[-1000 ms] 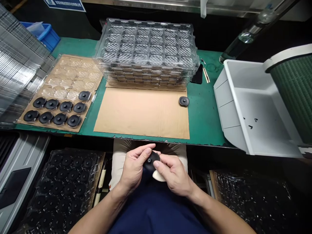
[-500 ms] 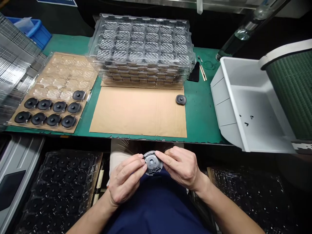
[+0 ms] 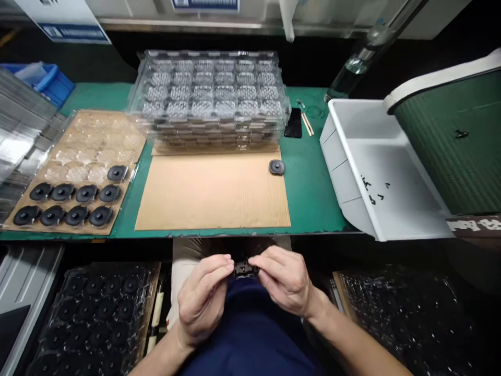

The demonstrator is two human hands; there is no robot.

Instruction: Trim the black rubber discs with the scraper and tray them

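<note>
Between my two hands, just below the bench edge, is a small round plastic part point(image 3: 243, 268), tilted so that its dark edge with notches faces me. My left hand point(image 3: 205, 297) pinches its left side between thumb and fingers. On the right side, the fingertips of my right hand point(image 3: 284, 279) close on it. My fingers cover both ends of the part. Beyond them on the bench lies a cardboard sheet point(image 3: 211, 198), with one black rounded part point(image 3: 277, 167) at its right edge.
A clear tray point(image 3: 105, 156) at left holds several black parts. Stacked clear trays point(image 3: 211, 99) stand at the back. To the right are a phone point(image 3: 293, 123) and a white bin point(image 3: 395, 156) with black scraps. Filled trays point(image 3: 94, 313) sit below the bench at left.
The part in my hands has tipped from its grey flat face to a near edge-on view. More black scraps show in the white bin. The camera view has shifted.
</note>
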